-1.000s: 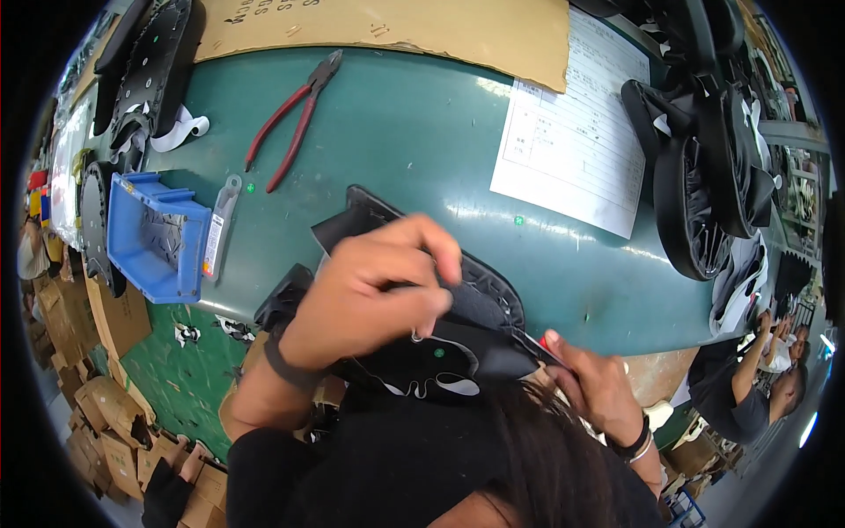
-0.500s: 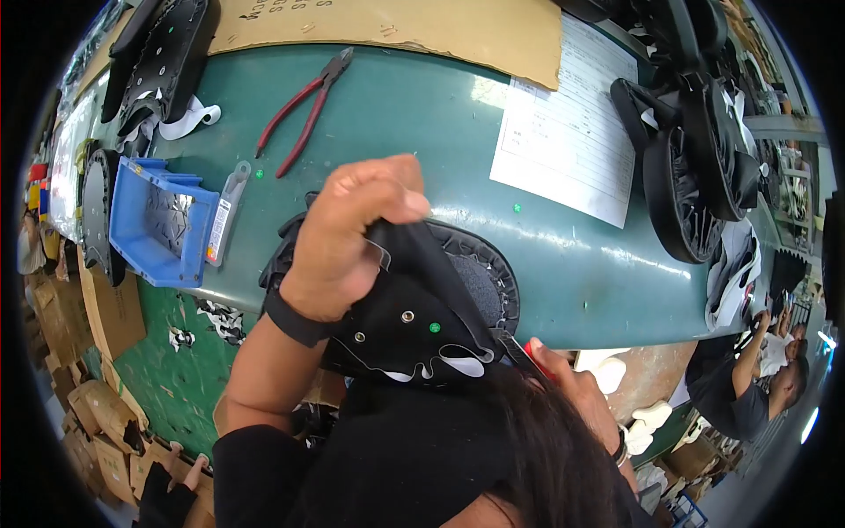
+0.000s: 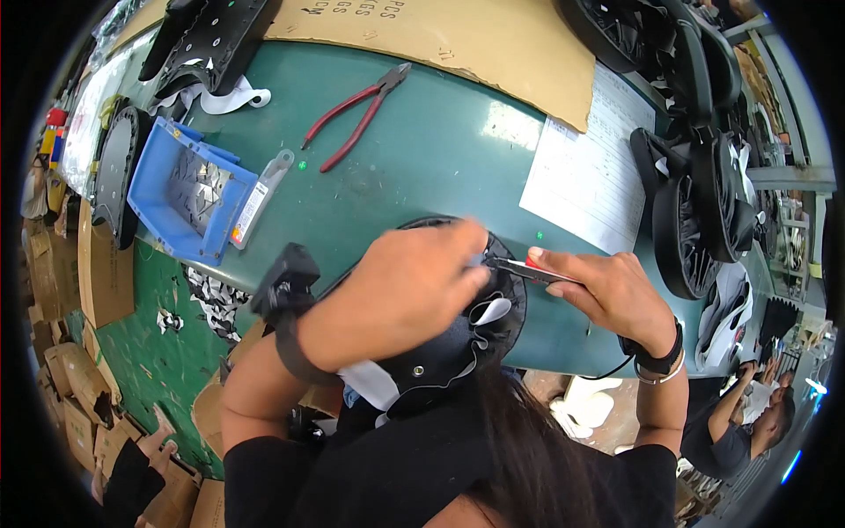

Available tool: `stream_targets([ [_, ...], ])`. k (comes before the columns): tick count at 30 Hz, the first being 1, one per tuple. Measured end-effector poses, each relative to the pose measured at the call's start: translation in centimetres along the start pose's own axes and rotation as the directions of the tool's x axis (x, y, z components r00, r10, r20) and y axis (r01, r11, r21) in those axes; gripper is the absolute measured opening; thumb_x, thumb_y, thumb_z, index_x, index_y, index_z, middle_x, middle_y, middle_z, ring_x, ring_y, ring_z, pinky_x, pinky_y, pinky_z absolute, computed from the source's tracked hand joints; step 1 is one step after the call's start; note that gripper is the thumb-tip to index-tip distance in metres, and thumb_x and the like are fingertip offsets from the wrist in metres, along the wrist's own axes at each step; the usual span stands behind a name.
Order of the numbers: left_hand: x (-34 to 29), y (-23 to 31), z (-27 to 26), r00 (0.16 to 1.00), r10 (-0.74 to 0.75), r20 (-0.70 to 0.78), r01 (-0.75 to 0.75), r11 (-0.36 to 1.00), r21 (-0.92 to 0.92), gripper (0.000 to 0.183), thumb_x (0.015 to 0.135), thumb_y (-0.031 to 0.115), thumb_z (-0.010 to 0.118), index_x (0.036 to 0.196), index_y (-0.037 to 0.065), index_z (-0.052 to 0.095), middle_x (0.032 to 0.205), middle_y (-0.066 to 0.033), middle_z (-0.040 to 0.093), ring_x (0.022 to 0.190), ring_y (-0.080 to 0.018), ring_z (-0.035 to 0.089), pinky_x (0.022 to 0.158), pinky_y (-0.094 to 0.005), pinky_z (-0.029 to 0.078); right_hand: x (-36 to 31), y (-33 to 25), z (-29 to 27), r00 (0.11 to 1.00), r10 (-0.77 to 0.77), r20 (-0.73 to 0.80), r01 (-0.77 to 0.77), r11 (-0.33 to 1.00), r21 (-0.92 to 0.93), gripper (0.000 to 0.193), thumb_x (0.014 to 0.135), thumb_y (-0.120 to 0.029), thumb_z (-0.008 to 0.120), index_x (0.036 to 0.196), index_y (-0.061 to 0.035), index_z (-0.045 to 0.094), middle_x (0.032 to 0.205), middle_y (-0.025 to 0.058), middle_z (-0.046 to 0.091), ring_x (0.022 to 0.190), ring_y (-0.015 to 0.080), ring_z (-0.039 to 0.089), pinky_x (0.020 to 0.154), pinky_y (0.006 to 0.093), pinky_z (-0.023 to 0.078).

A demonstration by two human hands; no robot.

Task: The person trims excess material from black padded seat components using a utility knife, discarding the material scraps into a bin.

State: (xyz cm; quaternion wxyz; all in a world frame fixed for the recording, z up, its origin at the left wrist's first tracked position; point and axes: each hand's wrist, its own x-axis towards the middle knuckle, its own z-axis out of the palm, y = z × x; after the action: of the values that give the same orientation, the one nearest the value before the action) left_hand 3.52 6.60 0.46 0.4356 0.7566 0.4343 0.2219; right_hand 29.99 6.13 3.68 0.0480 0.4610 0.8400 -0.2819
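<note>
A black padded piece (image 3: 418,356) with metal eyelets and a gathered rim lies at the table's near edge, against my body. White lining (image 3: 491,311) shows at its edge. My left hand (image 3: 400,290) lies across the piece, fingers curled and pinching at its far right part; motion blurs the fingertips. In my right hand (image 3: 620,290) is a slim utility knife (image 3: 519,268) with a metal body and a red part. Its tip points left, close by the left fingertips. Whether the tip touches the material is hard to make out.
Red-handled cutting pliers (image 3: 361,114) lie on the green table (image 3: 440,167). A blue bin (image 3: 180,233) of metal bits stands left, a clear slim case (image 3: 261,198) beside it. Cardboard (image 3: 493,62) and a paper sheet (image 3: 585,167) lie beyond. Black padded pieces (image 3: 687,202) are stacked right.
My right hand has come up from the near edge with the knife, over the piece's right side. My left hand has moved right and down; the flap it held up is lowered.
</note>
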Motion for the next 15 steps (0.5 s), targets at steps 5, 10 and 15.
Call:
stream_targets([
  [5,2.4,-1.1,0.3,0.990,0.122,0.074,-0.133,0.976,0.175,0.021,0.078,0.016,0.069,0.065,0.005,0.057,0.072,-0.0075,0.056,0.065,-0.0243,0.049,0.060,-0.0335,0.037,-1.4,-0.9,1.6,0.997,0.077,0.012,-0.077,0.997,-0.027,0.049,0.089,-0.023,0.065,0.136,-0.0159,0.052,0.083,0.0118,0.067,0.064,0.0345,0.061,0.054,0.0396,0.046],
  [10,3.6,-3.4,-2.0,0.932,-0.358,0.057,0.241,0.496,-0.835,0.016,0.076,0.011,0.067,0.064,0.005,0.057,0.070,-0.0012,0.050,0.067,-0.0130,0.045,0.066,-0.0283,0.037,-6.0,-4.6,6.4,0.949,0.304,-0.086,-0.277,0.931,0.236,0.056,0.085,-0.012,0.071,0.137,-0.0124,0.050,0.085,0.0156,0.068,0.072,0.0384,0.065,0.063,0.0419,0.051],
  [15,3.0,-3.0,-3.3,0.905,-0.425,0.028,0.265,0.511,-0.818,0.024,0.087,0.016,0.065,0.068,0.005,0.057,0.097,-0.0040,0.061,0.084,-0.0123,0.052,0.080,-0.0240,0.038,-5.5,-5.3,7.0,0.911,0.305,-0.276,-0.266,0.949,0.170,0.051,0.084,-0.011,0.072,0.132,-0.0146,0.056,0.093,0.0155,0.070,0.078,0.0377,0.066,0.068,0.0425,0.052],
])
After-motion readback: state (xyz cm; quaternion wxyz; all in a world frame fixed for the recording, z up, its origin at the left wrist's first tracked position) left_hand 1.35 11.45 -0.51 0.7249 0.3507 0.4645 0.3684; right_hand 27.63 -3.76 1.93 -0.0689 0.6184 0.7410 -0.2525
